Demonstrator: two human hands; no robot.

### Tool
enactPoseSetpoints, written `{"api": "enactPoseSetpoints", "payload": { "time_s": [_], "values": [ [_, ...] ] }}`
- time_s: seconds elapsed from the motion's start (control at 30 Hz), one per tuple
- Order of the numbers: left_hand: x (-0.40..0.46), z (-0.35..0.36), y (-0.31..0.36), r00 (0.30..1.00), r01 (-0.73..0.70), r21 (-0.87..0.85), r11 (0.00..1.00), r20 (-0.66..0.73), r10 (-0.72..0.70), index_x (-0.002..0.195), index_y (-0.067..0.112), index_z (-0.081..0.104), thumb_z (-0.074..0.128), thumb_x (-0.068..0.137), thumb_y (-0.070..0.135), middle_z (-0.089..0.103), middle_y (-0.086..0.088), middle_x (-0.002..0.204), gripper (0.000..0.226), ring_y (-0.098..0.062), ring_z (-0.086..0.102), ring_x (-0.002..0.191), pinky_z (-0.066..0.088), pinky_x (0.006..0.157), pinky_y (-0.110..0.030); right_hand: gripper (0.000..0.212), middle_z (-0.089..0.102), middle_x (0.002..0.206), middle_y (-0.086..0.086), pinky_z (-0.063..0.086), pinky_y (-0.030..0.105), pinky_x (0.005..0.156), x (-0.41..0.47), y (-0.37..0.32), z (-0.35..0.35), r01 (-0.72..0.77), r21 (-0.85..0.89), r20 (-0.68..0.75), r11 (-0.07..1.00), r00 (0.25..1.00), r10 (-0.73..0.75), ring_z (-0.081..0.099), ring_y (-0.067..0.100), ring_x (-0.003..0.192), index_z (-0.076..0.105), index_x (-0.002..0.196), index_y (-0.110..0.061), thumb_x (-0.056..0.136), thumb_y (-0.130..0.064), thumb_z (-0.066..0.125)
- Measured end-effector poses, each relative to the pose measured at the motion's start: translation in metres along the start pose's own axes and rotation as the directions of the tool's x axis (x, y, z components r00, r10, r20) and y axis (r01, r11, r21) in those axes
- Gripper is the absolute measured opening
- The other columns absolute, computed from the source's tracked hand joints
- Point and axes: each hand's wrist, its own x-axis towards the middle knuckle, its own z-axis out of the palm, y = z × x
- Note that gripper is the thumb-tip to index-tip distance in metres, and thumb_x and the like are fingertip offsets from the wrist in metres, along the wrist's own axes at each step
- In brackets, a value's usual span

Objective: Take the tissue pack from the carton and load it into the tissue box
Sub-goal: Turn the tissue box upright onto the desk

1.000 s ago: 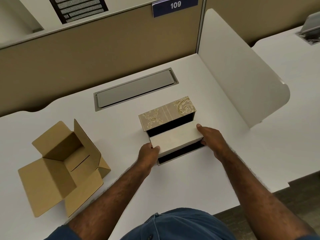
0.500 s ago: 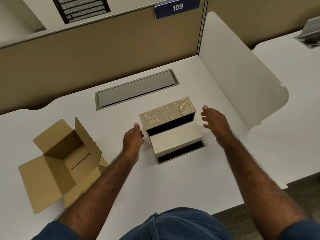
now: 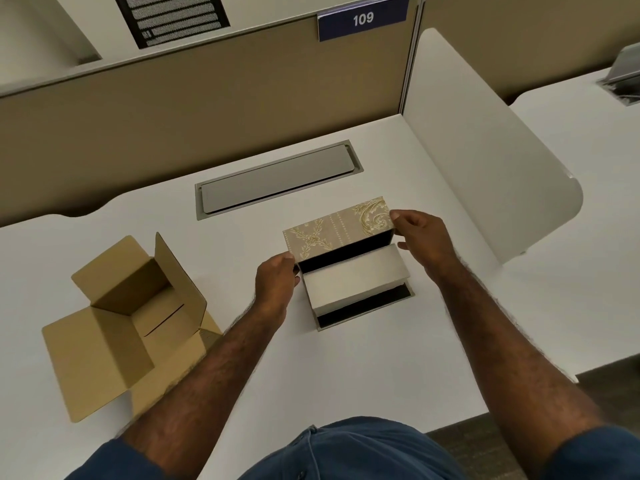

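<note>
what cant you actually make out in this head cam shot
- Inside of the tissue box: black shadow behind the tissue pack hides it.
- Fingertips of the left hand: tucked behind the box's left end.
- Carton: its near right corner is covered by the left forearm.
- Black notice on the partition: print too small, top cut by the frame edge.
- Grey object on the neighbouring desk: cut by the right edge.

Tabletop (image 3: 346, 368): carton (image 3: 131, 320) at left, flaps open, nothing visible inside. Tissue box (image 3: 341, 261) at centre, right of carton and well apart from it, lid (image 3: 337, 228) raised at rear. Tissue pack (image 3: 355, 278) in tissue box. Cable-port cover (image 3: 278, 180) set in tabletop behind tissue box. Partition (image 3: 207, 98) along rear edge; side divider (image 3: 485, 161) at right.
</note>
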Motion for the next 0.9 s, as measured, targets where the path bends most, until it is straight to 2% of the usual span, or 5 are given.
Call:
{"api": "enactPoseSetpoints", "payload": {
  "time_s": [0.1,0.27,0.43,0.77,0.9],
  "values": [
    [-0.004,-0.001,-0.003,0.999,-0.031,0.046,0.998,-0.013,0.032,0.082,0.021,0.07,0.053,0.103,0.014,0.074,-0.022,0.117,0.028,-0.039,0.069,0.116,0.06,0.101,-0.046,0.028,0.082,0.118,0.009,0.067,0.048,0.088,0.001,0.004,-0.004,0.016,-0.031,-0.016,0.999,1.0,-0.017,0.079,0.027,0.11,0.079,0.127,-0.01,0.104,-0.024,0.072],
    [-0.008,-0.003,-0.009,0.998,-0.065,0.077,0.995,-0.018,0.066,0.108,0.012,0.072,0.059,0.102,0.015,0.074,-0.002,0.101,0.014,-0.031,0.072,0.11,0.06,0.101,-0.046,0.024,0.082,0.111,0.01,0.068,0.05,0.087,0.0,0.008,-0.009,0.013,-0.059,-0.03,0.998,0.999,-0.015,0.079,0.029,0.105,0.081,0.12,-0.009,0.099,-0.02,0.078],
    [-0.018,-0.006,-0.02,0.993,-0.118,0.081,0.99,0.0,0.119,0.092,0.026,0.069,0.063,0.1,0.014,0.074,0.002,0.1,0.015,-0.028,0.073,0.107,0.061,0.098,-0.044,0.02,0.082,0.106,0.011,0.069,0.051,0.086,-0.005,0.016,-0.015,0.005,-0.066,-0.03,0.998,1.0,-0.007,0.079,0.031,0.103,0.081,0.116,-0.009,0.097,-0.015,0.08],
    [-0.031,-0.015,-0.036,0.982,-0.187,0.208,0.96,0.037,0.183,0.093,0.024,0.068,0.07,0.096,0.015,0.075,-0.003,0.106,0.009,-0.024,0.072,0.103,0.058,0.093,-0.044,0.012,0.082,0.106,0.011,0.068,0.054,0.088,-0.023,0.037,-0.026,-0.022,-0.016,-0.015,1.0,1.0,0.022,0.079,0.032,0.104,0.079,0.106,-0.015,0.095,-0.011,0.08],
    [-0.033,-0.018,-0.044,0.968,-0.25,0.248,0.936,0.064,0.242,0.092,0.019,0.069,0.073,0.093,0.01,0.074,0.003,0.099,0.009,-0.013,0.07,0.095,0.056,0.084,-0.028,0.013,0.083,0.106,0.009,0.067,0.054,0.09,-0.03,0.043,-0.029,-0.037,0.012,-0.005,0.999,0.999,0.037,0.079,0.035,0.105,0.08,0.105,-0.019,0.094,-0.011,0.081]
  ]
}}
